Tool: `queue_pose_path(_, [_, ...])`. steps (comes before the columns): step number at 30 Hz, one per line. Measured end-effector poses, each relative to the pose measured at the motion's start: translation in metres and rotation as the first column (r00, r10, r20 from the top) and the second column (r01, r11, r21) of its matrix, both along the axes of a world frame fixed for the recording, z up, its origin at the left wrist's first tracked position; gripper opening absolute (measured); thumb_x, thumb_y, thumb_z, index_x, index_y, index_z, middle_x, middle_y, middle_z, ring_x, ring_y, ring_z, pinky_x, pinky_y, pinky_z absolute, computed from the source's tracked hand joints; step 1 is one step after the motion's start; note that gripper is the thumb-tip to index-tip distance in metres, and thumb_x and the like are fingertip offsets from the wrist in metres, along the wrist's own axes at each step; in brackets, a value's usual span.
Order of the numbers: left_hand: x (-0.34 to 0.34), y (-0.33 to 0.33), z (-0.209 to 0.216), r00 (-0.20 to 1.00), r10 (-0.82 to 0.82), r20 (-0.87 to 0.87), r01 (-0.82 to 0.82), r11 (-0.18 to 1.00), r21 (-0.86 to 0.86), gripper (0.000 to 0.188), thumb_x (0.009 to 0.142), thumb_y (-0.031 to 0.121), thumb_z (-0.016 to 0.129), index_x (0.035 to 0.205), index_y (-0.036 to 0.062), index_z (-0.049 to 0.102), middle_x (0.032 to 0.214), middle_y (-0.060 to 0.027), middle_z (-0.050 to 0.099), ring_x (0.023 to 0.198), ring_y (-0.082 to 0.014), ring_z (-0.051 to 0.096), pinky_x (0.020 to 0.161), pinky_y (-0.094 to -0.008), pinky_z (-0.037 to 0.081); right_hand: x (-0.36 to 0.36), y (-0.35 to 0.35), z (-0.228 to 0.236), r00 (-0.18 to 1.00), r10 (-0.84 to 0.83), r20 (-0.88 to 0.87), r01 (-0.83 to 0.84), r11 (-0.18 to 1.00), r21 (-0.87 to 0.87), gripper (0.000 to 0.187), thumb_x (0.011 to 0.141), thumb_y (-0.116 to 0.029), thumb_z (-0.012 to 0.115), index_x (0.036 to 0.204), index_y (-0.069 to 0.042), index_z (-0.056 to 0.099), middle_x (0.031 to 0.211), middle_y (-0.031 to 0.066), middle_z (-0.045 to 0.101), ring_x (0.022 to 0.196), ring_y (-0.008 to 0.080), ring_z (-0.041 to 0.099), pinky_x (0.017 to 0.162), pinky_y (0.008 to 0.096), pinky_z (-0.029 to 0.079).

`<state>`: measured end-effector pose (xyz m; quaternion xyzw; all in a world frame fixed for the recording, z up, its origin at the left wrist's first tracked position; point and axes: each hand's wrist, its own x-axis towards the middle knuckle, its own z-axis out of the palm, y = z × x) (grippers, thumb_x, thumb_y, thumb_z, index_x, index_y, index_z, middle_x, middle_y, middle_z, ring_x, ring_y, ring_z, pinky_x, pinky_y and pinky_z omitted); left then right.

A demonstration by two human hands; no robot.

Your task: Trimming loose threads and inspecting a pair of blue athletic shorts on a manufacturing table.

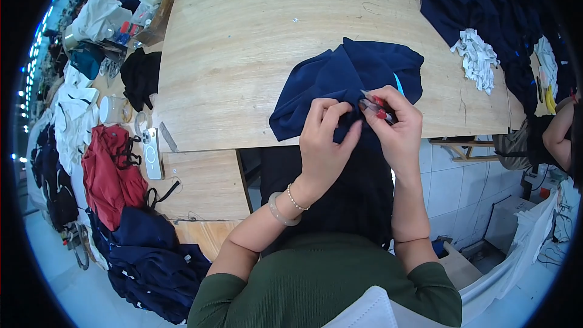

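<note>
While fingers [393, 98] hold snips [381, 110] near table's edge [225, 146], room lies ahead.

Dark blue cloth [316, 79], one piece, bunched at the front edge of a pale wooden table [243, 54]. Left hand [325, 136], fingers bent, at the cloth; its grip is unclear. Right hand [401, 124], closed around small snips [380, 113] with red parts, points at the cloth. Bracelet [296, 198] and bangle [276, 211], on the left wrist. To the left: phone [151, 153], beside a red fabric item [109, 170]; black cloth [141, 79]. To the right: crumpled white cloth [477, 61], beside a navy fabric heap [480, 6].
</note>
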<state>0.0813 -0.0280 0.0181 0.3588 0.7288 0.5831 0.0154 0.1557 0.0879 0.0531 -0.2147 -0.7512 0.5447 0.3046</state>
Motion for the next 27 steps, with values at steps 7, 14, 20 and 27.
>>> queue_pose_path(7, [-0.02, -0.01, 0.006, 0.998, -0.015, 0.066, 0.01, 0.998, 0.064, 0.019, 0.078, -0.009, 0.073, 0.095, -0.0007, 0.067, 0.09, -0.0055, 0.055, 0.07, -0.0115, 0.055, 0.054, -0.0225, 0.042, 0.007, 0.01, -0.004, 0.999, -0.03, -0.036, 0.033, 0.995, 0.091, 0.013, 0.079, 0.006, 0.067, 0.091, 0.004, 0.061, 0.08, 0.0025, 0.058, 0.072, 0.0082, 0.053, 0.066, 0.0199, 0.042])
queue_pose_path(14, [-0.012, 0.004, -0.005, 0.985, -0.152, 0.079, 0.135, 0.973, 0.185, 0.029, 0.077, -0.01, 0.076, 0.103, -0.0012, 0.066, 0.103, -0.0077, 0.055, 0.077, -0.012, 0.059, 0.054, -0.0206, 0.047, 0.004, 0.002, -0.006, 0.999, -0.033, 0.012, 0.036, 0.931, -0.363, 0.004, 0.089, -0.003, 0.067, 0.089, -0.001, 0.064, 0.08, -0.0052, 0.06, 0.071, 0.0011, 0.047, 0.062, 0.0183, 0.037])
queue_pose_path(20, [-0.02, 0.02, -0.01, 0.956, -0.229, 0.181, 0.157, 0.927, 0.341, 0.009, 0.09, -0.011, 0.06, 0.097, -0.0041, 0.062, 0.104, -0.0098, 0.061, 0.073, -0.0099, 0.059, 0.059, -0.0204, 0.052, 0.011, 0.01, -0.008, 0.998, -0.023, 0.06, 0.053, 0.818, -0.573, 0.004, 0.092, -0.011, 0.067, 0.089, -0.008, 0.066, 0.072, -0.0096, 0.054, 0.06, -0.0018, 0.038, 0.054, 0.0182, 0.027])
queue_pose_path(27, [-0.02, 0.023, -0.01, 0.866, -0.443, 0.233, 0.372, 0.88, 0.294, 0.023, 0.089, -0.009, 0.063, 0.112, -0.0056, 0.061, 0.108, -0.0101, 0.062, 0.095, -0.0119, 0.062, 0.077, -0.0239, 0.059, 0.019, 0.02, -0.013, 1.0, -0.026, 0.015, 0.029, 0.703, -0.71, 0.005, 0.092, -0.012, 0.067, 0.091, -0.007, 0.066, 0.07, -0.0094, 0.052, 0.056, -0.0007, 0.038, 0.051, 0.0187, 0.025])
